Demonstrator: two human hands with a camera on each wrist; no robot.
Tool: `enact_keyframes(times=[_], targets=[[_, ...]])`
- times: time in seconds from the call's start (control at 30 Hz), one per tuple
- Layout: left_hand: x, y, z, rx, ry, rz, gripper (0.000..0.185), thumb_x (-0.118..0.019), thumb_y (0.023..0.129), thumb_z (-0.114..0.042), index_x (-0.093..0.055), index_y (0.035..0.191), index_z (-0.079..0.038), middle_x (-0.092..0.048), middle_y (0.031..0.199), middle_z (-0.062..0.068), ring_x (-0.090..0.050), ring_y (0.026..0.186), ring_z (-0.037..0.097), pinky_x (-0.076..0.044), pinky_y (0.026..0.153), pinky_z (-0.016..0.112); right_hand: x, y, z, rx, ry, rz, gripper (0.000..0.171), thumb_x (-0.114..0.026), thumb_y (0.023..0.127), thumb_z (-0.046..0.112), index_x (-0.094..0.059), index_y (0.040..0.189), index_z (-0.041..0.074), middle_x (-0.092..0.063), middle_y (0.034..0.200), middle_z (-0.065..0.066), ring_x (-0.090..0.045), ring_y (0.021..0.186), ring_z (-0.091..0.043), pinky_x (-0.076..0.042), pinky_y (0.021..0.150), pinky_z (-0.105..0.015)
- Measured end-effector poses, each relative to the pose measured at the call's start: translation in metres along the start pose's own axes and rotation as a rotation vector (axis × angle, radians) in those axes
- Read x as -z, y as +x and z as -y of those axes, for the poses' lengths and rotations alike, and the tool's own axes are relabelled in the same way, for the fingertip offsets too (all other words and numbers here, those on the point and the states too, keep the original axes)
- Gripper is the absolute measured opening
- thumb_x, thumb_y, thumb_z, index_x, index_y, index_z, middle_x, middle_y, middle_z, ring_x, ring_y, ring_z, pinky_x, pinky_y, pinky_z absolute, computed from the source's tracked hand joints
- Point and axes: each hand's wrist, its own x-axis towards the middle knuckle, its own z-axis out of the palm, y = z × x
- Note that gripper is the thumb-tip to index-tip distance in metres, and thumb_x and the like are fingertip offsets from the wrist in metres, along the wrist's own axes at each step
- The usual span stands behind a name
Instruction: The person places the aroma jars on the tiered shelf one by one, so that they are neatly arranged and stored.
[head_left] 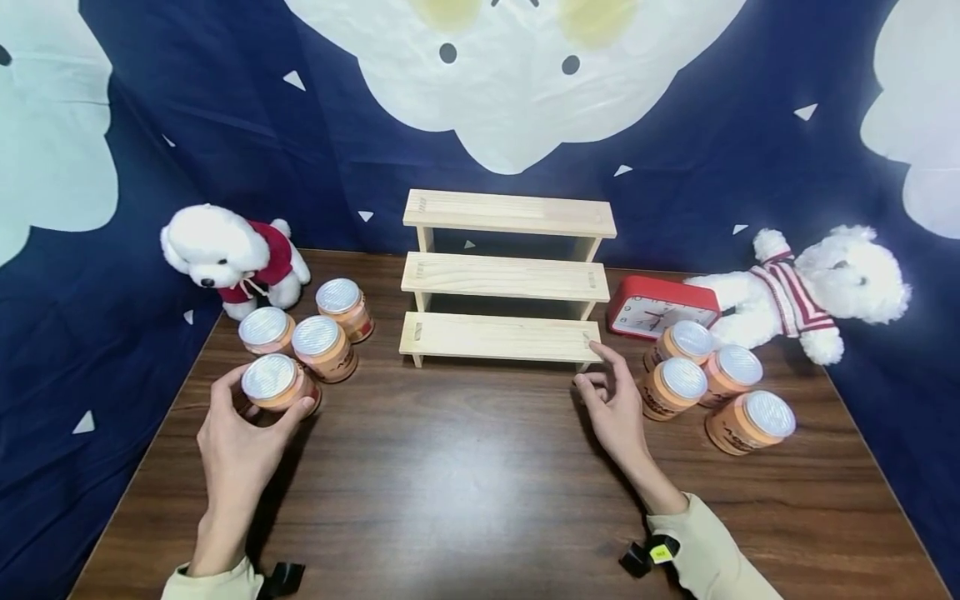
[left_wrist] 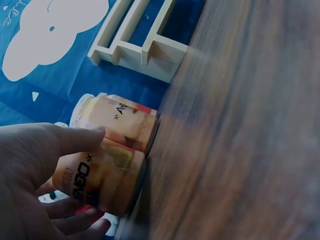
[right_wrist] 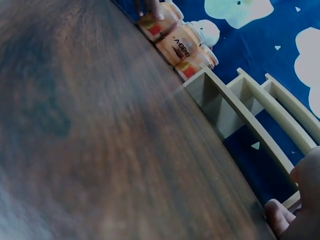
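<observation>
From the head view you have eight orange jars with silver lids on the counter (head_left: pixel 465 467): four to the left of the wooden stepped shelf (head_left: pixel 506 279) and four to its right. There are two white plush dogs, one behind each group, and one red clock (head_left: pixel 660 307) just right of the shelf. Your left hand (head_left: pixel 243 437) wraps thumb and fingers around the nearest jar (head_left: pixel 277 383) of the left group, which stands on the counter well left of the shelf's bottom step. Your right hand (head_left: pixel 615 404) hangs released and holds nothing, just off the shelf's right front corner, beside the right group.

In the left wrist view, your fingers (left_wrist: pixel 75 139) curl round that jar (left_wrist: pixel 102 180), with a second jar touching behind it.

In the right wrist view, only fingertips (right_wrist: pixel 280 215) show near the shelf's end; three jars line up beyond the shelf.
</observation>
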Motion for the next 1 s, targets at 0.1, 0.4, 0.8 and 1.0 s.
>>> enact_keyframes(times=[0.1,0.4,0.8,1.0], targets=[[-0.001,0.0,0.001,0.014,-0.007,-0.01,0.085,-0.104,0.074,-0.012,-0.061,0.148,-0.006,-0.074,0.129,0.021,-0.05,0.101,-0.019,-0.043,0.083,-0.001,0.0,0.0,0.0,-0.036,0.036,0.007,0.059,-0.07,0.102,-0.01,-0.057,0.157,0.008,-0.071,0.127,-0.026,-0.07,0.09,0.002,-0.054,0.069,-0.012],[-0.002,-0.004,0.002,0.043,-0.032,-0.099,0.082,-0.105,0.072,-0.013,-0.068,0.145,-0.009,-0.075,0.125,0.011,-0.056,0.102,-0.014,-0.046,0.084,0.001,-0.001,-0.001,-0.001,-0.031,0.039,0.02,0.058,-0.069,0.104,-0.008,-0.057,0.157,0.01,-0.075,0.109,-0.028,-0.072,0.084,-0.006,-0.054,0.067,-0.013],[0.002,-0.004,-0.009,-0.051,-0.111,-0.274,0.078,-0.101,0.07,-0.009,-0.071,0.142,-0.007,-0.061,0.117,-0.031,-0.06,0.106,-0.007,-0.047,0.087,0.008,-0.001,0.0,-0.002,-0.03,0.035,0.028,0.059,-0.069,0.103,-0.01,-0.056,0.158,0.009,-0.076,0.103,-0.027,-0.072,0.083,-0.006,-0.053,0.066,-0.013],[0.006,-0.003,-0.02,-0.117,-0.221,-0.303,0.079,-0.099,0.069,-0.006,-0.071,0.142,-0.006,-0.066,0.124,-0.025,-0.064,0.109,0.003,-0.05,0.087,0.01,-0.001,0.001,-0.002,-0.033,0.022,0.026,0.061,-0.069,0.102,-0.012,-0.055,0.158,0.009,-0.076,0.1,-0.028,-0.071,0.081,-0.006,-0.052,0.066,-0.013]])
